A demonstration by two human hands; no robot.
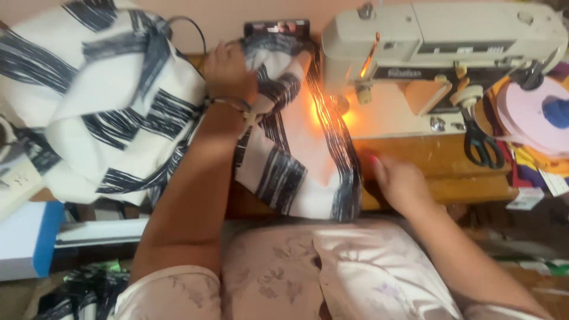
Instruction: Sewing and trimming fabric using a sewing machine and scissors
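White fabric with black brush-like stripes (296,154) lies across the wooden sewing table and under the needle area of a cream sewing machine (438,41). My left hand (228,71) rests on top of the fabric at the back, fingers closed over a fold of it, with a thin bracelet on the wrist. Near the front of the table, my right hand (397,181) lies flat, its fingertips touching the fabric's striped right edge. The machine's lamp casts an orange glow on the cloth beside the needle.
A large bunch of the same striped fabric (101,101) is piled at the left. Scissors with dark handles (480,139) hang at the machine's right, next to a pale pink roll (533,112). A phone (277,27) stands behind the fabric. A blue-and-white box (26,240) is low left.
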